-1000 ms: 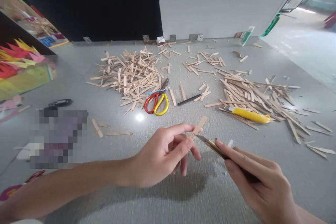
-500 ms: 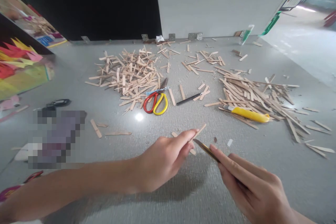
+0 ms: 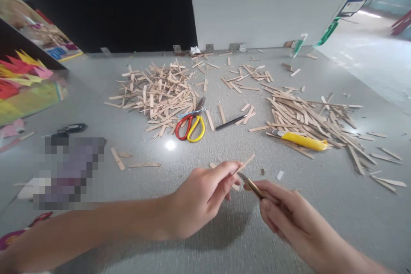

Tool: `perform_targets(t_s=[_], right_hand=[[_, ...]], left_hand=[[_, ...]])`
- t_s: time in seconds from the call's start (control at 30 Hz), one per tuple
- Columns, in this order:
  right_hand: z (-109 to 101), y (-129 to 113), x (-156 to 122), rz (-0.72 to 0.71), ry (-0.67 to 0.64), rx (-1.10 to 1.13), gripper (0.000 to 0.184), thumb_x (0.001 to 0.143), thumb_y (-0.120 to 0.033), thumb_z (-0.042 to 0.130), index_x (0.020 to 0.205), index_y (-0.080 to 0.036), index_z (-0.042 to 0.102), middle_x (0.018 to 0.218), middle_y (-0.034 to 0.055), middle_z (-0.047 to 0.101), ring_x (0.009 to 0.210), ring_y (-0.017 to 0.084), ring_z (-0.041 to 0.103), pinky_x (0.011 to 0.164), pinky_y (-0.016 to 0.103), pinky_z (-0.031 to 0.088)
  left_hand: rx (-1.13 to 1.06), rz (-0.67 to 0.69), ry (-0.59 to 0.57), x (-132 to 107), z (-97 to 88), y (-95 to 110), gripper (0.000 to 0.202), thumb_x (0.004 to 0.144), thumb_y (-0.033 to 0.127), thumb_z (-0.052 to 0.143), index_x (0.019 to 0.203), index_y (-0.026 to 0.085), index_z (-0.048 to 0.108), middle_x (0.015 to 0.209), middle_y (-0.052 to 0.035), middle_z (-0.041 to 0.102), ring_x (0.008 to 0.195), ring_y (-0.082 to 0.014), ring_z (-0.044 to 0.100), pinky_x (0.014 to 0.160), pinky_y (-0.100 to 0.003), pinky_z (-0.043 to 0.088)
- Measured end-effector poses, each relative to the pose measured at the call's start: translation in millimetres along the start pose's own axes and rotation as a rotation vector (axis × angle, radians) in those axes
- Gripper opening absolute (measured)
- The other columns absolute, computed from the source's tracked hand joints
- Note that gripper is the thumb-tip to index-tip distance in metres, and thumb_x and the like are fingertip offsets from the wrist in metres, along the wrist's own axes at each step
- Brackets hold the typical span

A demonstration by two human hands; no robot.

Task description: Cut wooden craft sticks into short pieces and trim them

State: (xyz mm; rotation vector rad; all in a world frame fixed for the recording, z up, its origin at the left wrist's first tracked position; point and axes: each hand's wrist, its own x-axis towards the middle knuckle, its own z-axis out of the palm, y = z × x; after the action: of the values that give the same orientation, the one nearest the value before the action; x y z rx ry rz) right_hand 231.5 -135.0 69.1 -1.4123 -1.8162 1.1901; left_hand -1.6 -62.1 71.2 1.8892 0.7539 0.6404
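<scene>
Between thumb and fingers, my left hand (image 3: 205, 192) pinches a thin wooden craft stick (image 3: 247, 162), its free end pointing up and to the right. My right hand (image 3: 289, 214) is closed around a utility knife (image 3: 253, 187) with a brass-coloured body. The knife's blade tip is right at the craft stick, close to my left fingertips; whether it touches, I cannot tell. Partly hidden behind my left fingers, another piece of stick (image 3: 236, 187) lies on the grey surface. A small dark chip (image 3: 262, 171) and a white scrap (image 3: 280, 175) are just beyond my right hand.
Scissors (image 3: 190, 126) with red and yellow handles lie beside a heap of craft sticks (image 3: 160, 90). A black pen (image 3: 230, 122) is right of them. A yellow-handled cutter (image 3: 303, 140) rests on another stick pile (image 3: 298, 109). Behind stands a black and white board (image 3: 272, 4).
My right hand has turned and shifted its hold on the utility knife, its fingers now nearer the blade. The left hand still pinches the craft stick, barely moved.
</scene>
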Motion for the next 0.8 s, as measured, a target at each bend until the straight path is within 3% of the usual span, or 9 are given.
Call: perform_targets(t_s=[0.1,0.23,0.33,0.4,0.5,0.63,0.8], right_hand=[[0,2,1,0.001,0.005,-0.058,0.038,0.113,-0.035,0.045,0.108,-0.019,0.079,0.060,-0.0024,0.058,0.050,0.011,0.048,0.048,0.021,0.043],[1,7,1,-0.138,0.133,-0.214,0.038,0.113,-0.030,0.046,0.086,-0.020,0.069,0.061,-0.0017,0.060,0.049,0.011,0.046,0.049,0.022,0.042],[4,10,1,-0.262,0.215,-0.334,0.034,0.114,-0.024,0.044,0.088,-0.019,0.065,0.062,-0.0024,0.062,0.045,0.009,0.042,0.045,0.022,0.039],[5,12,1,-0.346,0.268,-0.429,0.032,0.115,-0.022,0.043,0.093,-0.019,0.066,0.066,-0.0006,0.066,0.045,0.009,0.048,0.045,0.023,0.040],[6,13,2,-0.451,0.327,-0.574,0.031,0.116,-0.019,0.041,0.099,-0.017,0.067,0.071,0.0026,0.073,0.048,0.011,0.060,0.046,0.024,0.043],[5,13,1,-0.523,0.384,-0.731,0.032,0.115,-0.015,0.040,0.097,-0.016,0.066,0.071,0.0032,0.074,0.046,0.011,0.062,0.042,0.024,0.043],[6,18,-2,-0.594,0.388,-0.829,0.023,0.111,-0.006,0.041,0.107,-0.012,0.063,0.078,0.0070,0.077,0.052,0.015,0.069,0.041,0.028,0.043]], left_hand=[[-0.045,-0.024,-0.035,-1,2.4,-3,0.034,0.115,0.026,0.041,0.138,0.018,0.064,0.100,-0.0053,0.081,0.068,-0.0114,0.071,0.066,-0.023,0.055],[-0.222,-0.164,-0.079,2,2.8,1,0.040,0.116,0.038,0.043,0.135,0.016,0.070,0.099,-0.0083,0.081,0.064,-0.0120,0.070,0.059,-0.023,0.055],[-0.292,-0.247,-0.097,3,2.3,4,0.043,0.114,0.040,0.047,0.141,0.016,0.069,0.098,-0.0093,0.080,0.062,-0.0119,0.069,0.057,-0.022,0.054],[-0.288,-0.257,-0.097,3,2.0,5,0.042,0.114,0.039,0.047,0.139,0.015,0.070,0.095,-0.0088,0.079,0.060,-0.0113,0.067,0.056,-0.022,0.053],[-0.260,-0.246,-0.103,2,1.5,5,0.040,0.114,0.037,0.045,0.124,0.014,0.076,0.092,-0.0080,0.077,0.058,-0.0102,0.065,0.055,-0.021,0.051],[-0.217,-0.248,-0.122,3,1.0,4,0.041,0.113,0.038,0.046,0.109,0.013,0.078,0.082,-0.0058,0.074,0.055,-0.0099,0.063,0.051,-0.020,0.048],[-0.207,-0.263,-0.131,3,1.0,2,0.036,0.112,0.036,0.048,0.118,0.015,0.077,0.080,-0.0037,0.073,0.053,-0.0095,0.060,0.048,-0.019,0.046]])
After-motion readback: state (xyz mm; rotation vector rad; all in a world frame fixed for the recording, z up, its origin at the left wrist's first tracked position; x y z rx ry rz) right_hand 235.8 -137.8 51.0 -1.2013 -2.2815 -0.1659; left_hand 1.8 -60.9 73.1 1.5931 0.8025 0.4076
